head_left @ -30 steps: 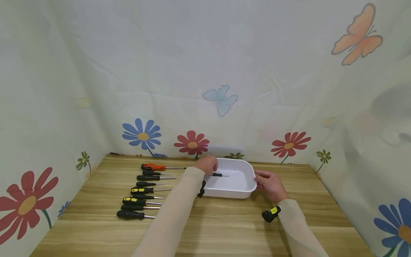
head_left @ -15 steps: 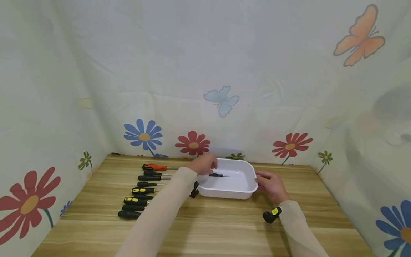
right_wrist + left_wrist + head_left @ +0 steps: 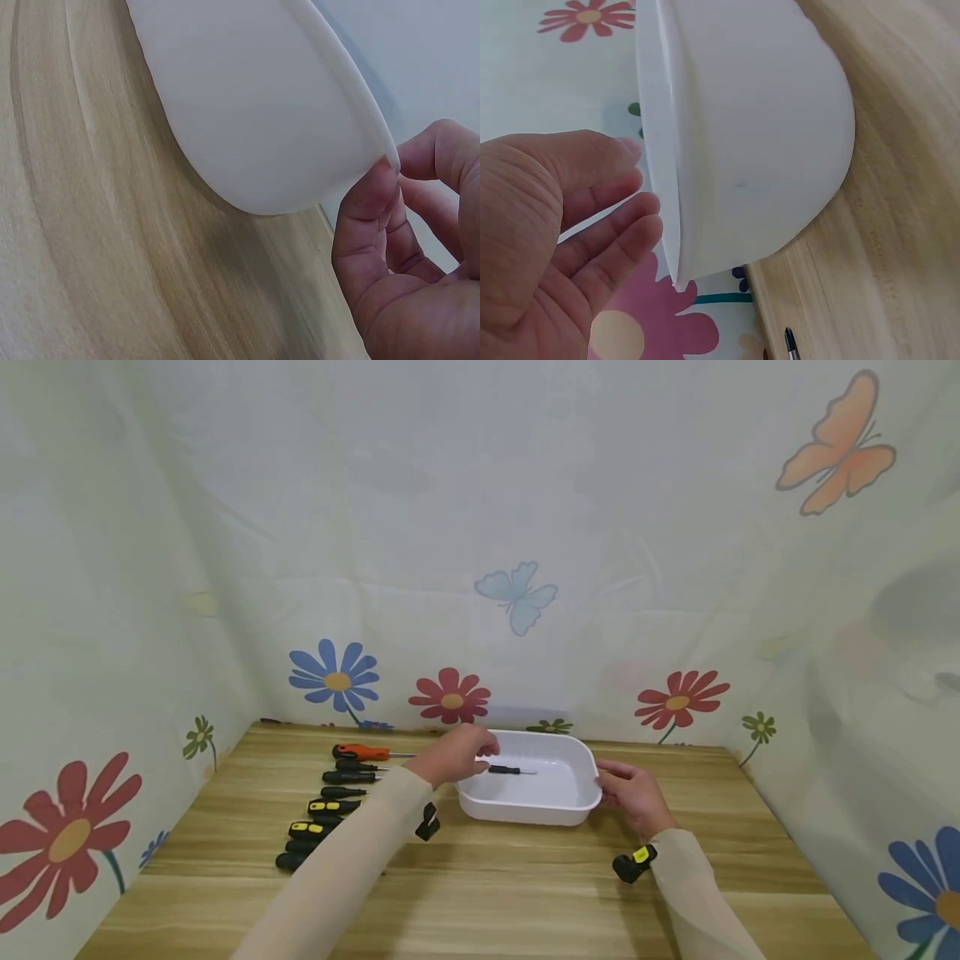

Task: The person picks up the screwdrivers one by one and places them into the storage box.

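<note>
A white plastic tray (image 3: 525,814) stands on the table, with a small black screwdriver (image 3: 504,769) lying on its floor, shaft to the right. Over the tray's left rim is my left hand (image 3: 453,753), empty, its fingers loosely bent and the thumb apart in the head view. The left wrist view has this hand (image 3: 562,217) beside the tray's wall (image 3: 765,150). At the opposite end, my right hand (image 3: 636,795) grips the rim. The right wrist view shows its thumb and finger (image 3: 367,210) pinching the rim's corner.
Left of the tray, several screwdrivers lie in a column, handles to the left: an orange and black one (image 3: 362,752) at the back, black and yellow ones (image 3: 330,807) nearer. My left sleeve (image 3: 352,852) covers some shafts. A flowered cloth (image 3: 525,668) hangs behind the wooden table (image 3: 525,893).
My left hand has let go of the small screwdriver in the tray and drawn back left, its fingers spreading. The right hand stays at the tray's rim.
</note>
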Demonstrator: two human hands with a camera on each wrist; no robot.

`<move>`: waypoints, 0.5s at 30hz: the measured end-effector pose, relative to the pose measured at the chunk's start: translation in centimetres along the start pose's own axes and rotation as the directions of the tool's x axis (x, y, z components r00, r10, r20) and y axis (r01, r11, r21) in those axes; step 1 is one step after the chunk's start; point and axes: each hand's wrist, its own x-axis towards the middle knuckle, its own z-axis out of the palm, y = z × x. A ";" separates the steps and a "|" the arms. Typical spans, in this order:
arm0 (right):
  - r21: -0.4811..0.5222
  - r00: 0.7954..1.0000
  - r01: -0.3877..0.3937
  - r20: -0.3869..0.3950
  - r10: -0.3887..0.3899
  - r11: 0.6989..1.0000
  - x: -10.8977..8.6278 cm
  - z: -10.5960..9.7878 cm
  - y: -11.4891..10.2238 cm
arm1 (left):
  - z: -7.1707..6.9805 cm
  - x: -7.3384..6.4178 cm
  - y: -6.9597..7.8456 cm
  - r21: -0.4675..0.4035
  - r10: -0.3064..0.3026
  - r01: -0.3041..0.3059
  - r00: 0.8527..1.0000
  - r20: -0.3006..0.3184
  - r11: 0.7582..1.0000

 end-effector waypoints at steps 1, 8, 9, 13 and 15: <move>-0.001 1.000 -0.001 -0.001 0.001 1.000 0.0 0.0 0.0 | 0.0 -0.4 0.0 0.006 0.015 -0.015 1.000 -0.012 1.000; 0.024 1.000 0.010 0.004 -0.010 1.000 0.1 0.3 0.1 | -0.6 -3.1 -0.1 -0.035 0.075 -0.080 0.990 -0.121 0.996; 0.031 1.000 0.008 0.000 -0.008 0.999 0.1 0.3 0.2 | -0.7 -3.5 -0.1 -0.045 0.066 -0.073 0.989 -0.134 0.996; 0.049 1.000 0.012 -0.001 -0.012 0.999 0.0 0.3 0.2 | -0.8 -5.3 -0.1 -0.092 0.007 -0.023 0.985 -0.170 0.995; 0.053 1.000 0.014 0.002 -0.014 0.998 -0.1 0.3 0.2 | -0.7 -6.3 -0.2 -0.115 -0.021 0.000 0.984 -0.179 0.993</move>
